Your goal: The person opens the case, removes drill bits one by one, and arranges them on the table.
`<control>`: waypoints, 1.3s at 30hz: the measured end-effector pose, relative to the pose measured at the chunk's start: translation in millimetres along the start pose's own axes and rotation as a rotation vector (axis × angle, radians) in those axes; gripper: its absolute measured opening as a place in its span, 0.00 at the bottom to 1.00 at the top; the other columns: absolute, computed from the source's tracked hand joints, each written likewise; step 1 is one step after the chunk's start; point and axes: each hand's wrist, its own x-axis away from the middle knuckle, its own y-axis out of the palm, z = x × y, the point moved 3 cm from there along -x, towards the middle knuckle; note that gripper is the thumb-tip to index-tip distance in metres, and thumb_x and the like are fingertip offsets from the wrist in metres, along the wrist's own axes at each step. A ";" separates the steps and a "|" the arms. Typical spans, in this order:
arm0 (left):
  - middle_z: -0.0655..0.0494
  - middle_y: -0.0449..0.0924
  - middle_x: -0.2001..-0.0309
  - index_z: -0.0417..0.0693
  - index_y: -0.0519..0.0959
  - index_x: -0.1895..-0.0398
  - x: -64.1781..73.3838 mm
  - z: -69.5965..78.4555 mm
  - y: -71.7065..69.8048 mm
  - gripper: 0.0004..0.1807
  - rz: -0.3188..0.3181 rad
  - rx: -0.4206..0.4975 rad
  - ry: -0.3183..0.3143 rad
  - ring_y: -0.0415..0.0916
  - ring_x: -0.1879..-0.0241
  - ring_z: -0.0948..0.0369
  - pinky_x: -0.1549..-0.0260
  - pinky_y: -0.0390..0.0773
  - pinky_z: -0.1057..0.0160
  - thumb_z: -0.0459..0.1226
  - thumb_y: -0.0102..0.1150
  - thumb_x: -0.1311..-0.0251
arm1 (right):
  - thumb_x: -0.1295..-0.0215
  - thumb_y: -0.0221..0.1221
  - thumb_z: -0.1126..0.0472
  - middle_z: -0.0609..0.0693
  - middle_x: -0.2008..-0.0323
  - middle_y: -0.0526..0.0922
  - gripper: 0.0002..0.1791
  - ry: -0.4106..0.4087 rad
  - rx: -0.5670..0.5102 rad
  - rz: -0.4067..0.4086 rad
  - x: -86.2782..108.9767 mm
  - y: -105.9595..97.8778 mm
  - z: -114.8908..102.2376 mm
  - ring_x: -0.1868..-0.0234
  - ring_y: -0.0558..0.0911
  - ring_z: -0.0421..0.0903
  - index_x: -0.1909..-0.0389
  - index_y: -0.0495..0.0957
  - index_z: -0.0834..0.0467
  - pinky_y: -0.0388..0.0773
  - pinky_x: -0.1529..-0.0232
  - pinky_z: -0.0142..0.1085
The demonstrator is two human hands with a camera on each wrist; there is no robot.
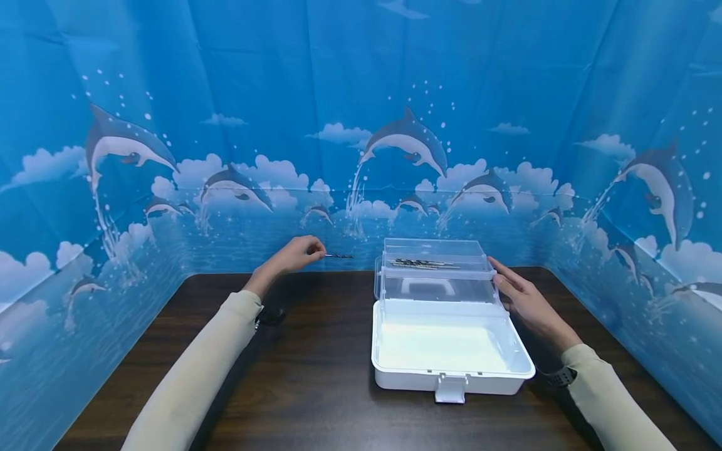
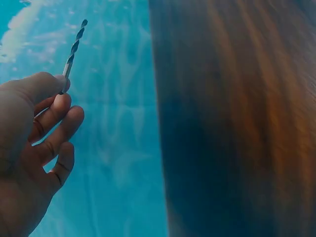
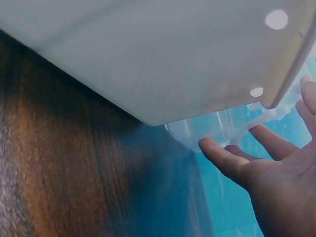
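My left hand (image 1: 296, 254) pinches a dark spiral drill bit (image 2: 75, 47) between thumb and fingertips, above the table's far edge. The bit points right in the head view, toward a storage box with a white base (image 1: 451, 381). Above the base's back part stands a raised clear tray (image 1: 431, 250). Several drill bits (image 1: 420, 264) lie together in that tray. Touching the tray's right side, my right hand (image 1: 527, 304) has its fingers spread and fairly straight. The right wrist view shows this hand (image 3: 276, 168) beside the clear plastic; the exact contact is partly hidden.
The dark wooden table (image 1: 304, 388) ends against a blue dolphin-print curtain (image 1: 316, 125) at the back and both sides. A white latch (image 1: 450, 389) hangs from the box's front. Behind the tray, part of a clear lid (image 1: 377, 279) shows.
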 end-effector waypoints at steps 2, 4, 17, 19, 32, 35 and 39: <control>0.51 0.78 0.57 0.40 0.82 0.51 4.8 -6.4 2.1 0.10 -0.013 -0.006 -0.021 0.76 0.59 0.55 0.57 0.78 0.51 0.37 0.55 0.23 | 0.19 0.44 0.40 0.57 0.19 0.41 0.36 -0.008 -0.003 0.000 -0.4 0.3 -0.4 0.24 0.46 0.71 0.17 0.45 0.40 0.58 0.41 0.73; 0.51 0.79 0.58 0.39 0.82 0.52 8.7 -13.7 5.6 0.10 -0.029 -0.024 -0.033 0.76 0.60 0.55 0.58 0.78 0.51 0.37 0.55 0.23 | 0.19 0.44 0.40 0.57 0.19 0.41 0.36 -0.012 -0.004 0.000 -0.6 0.5 -0.8 0.24 0.46 0.71 0.17 0.45 0.40 0.58 0.41 0.72; 0.54 0.80 0.62 0.40 0.83 0.55 20.5 -47.0 28.2 0.09 -0.140 -0.041 -0.137 0.74 0.65 0.56 0.61 0.76 0.53 0.35 0.55 0.24 | 0.20 0.44 0.39 0.57 0.19 0.39 0.37 0.003 -0.007 -0.004 1.1 1.7 2.4 0.24 0.45 0.71 0.17 0.44 0.39 0.57 0.41 0.72; 0.54 0.80 0.63 0.40 0.83 0.56 20.8 -48.6 29.7 0.08 -0.139 -0.040 -0.139 0.74 0.66 0.56 0.62 0.75 0.54 0.34 0.55 0.25 | 0.20 0.44 0.39 0.57 0.19 0.40 0.37 0.003 -0.007 -0.003 0.8 1.7 2.0 0.24 0.45 0.71 0.17 0.44 0.39 0.57 0.41 0.72; 0.56 0.81 0.64 0.42 0.85 0.59 23.5 -52.6 34.4 0.06 -0.111 -0.014 -0.142 0.73 0.67 0.57 0.64 0.74 0.55 0.32 0.59 0.28 | 0.20 0.44 0.38 0.56 0.19 0.39 0.36 0.003 0.007 0.002 -0.9 1.0 0.6 0.24 0.45 0.71 0.17 0.44 0.37 0.56 0.41 0.73; 0.56 0.81 0.63 0.42 0.84 0.57 22.7 -53.5 34.5 0.06 -0.132 -0.006 -0.155 0.74 0.66 0.57 0.64 0.74 0.55 0.33 0.59 0.28 | 0.20 0.44 0.39 0.56 0.19 0.39 0.36 0.001 -0.003 -0.003 -0.2 1.2 1.1 0.24 0.45 0.71 0.17 0.44 0.37 0.56 0.40 0.73; 0.53 0.81 0.59 0.41 0.82 0.51 19.1 -53.7 31.3 0.08 -0.163 -0.024 -0.169 0.76 0.61 0.55 0.60 0.76 0.52 0.35 0.59 0.27 | 0.19 0.44 0.39 0.56 0.19 0.39 0.36 -0.002 -0.014 -0.007 0.2 1.4 1.5 0.23 0.45 0.70 0.17 0.44 0.37 0.56 0.40 0.72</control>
